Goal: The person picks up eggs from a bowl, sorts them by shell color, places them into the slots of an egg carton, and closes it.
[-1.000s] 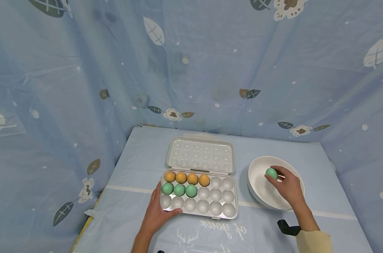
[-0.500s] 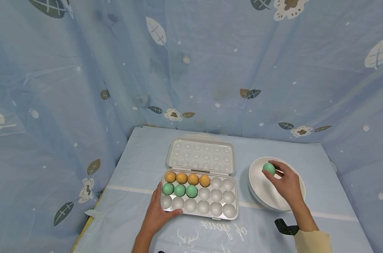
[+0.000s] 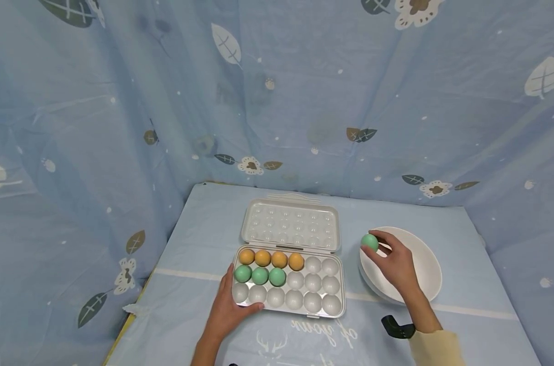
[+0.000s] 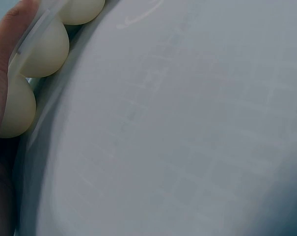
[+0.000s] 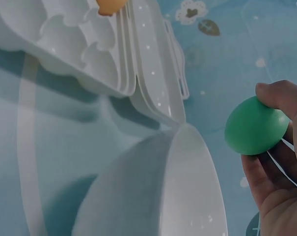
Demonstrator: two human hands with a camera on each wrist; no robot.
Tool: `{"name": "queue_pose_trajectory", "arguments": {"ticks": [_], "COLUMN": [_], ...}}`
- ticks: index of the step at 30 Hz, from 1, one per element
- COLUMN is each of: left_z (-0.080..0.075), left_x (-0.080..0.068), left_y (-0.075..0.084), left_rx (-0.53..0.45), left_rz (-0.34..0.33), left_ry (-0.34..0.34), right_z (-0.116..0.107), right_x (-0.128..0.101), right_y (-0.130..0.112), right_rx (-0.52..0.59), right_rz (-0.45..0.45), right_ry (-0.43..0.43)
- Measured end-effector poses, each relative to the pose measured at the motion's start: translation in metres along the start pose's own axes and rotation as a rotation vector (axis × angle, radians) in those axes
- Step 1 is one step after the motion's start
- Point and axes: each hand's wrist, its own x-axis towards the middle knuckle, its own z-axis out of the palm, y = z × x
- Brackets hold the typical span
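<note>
My right hand [image 3: 398, 262] pinches a green egg [image 3: 370, 242] between thumb and fingers, over the left rim of the white bowl [image 3: 425, 269]. Up close in the right wrist view, that egg is smooth and lies at the fingertips. My left hand [image 3: 226, 307] holds the front left corner of a pale plastic egg box [image 3: 312, 282], thumb along the front edge and fingers along the left side. Several orange eggs [image 3: 279, 259] fill part of the back row. Three green eggs [image 3: 259, 276] sit at the left of the middle row.
The box's lid [image 3: 290, 223] lies folded back behind the tray. A black camera mount [image 3: 398, 328] juts from the right wrist beside the bowl. Blue patterned curtain [image 3: 304, 101] hangs behind the cloth-covered table [image 3: 199, 223] and along its sides.
My right hand has carried the green egg left, from above the middle of the bowl to its left rim. The left hand and the egg box have stayed put.
</note>
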Motion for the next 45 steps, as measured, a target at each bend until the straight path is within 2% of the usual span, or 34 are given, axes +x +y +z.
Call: {"name": "queue_pose_trajectory", "arguments": {"ticks": [12,19,45], "left_z": [0.001,0.001,-0.001], "left_x": [0.0,0.0,-0.001], "left_y": [-0.001,0.0,0.001], "left_rx": [0.009,0.0,0.007], "left_rz": [0.035,0.013,-0.016], "left_ry": [0.024,0.011,-0.008], "right_z": [0.03,0.046,0.096], "right_x": [0.003,0.0,-0.014], "right_y": [-0.02,-0.029,-0.055], "right_rx": [0.124,0.215,0.278], "right_rz": [-0.023,-0.056,-0.131], "right_ry": [-0.037,-0.062,-0.174]}}
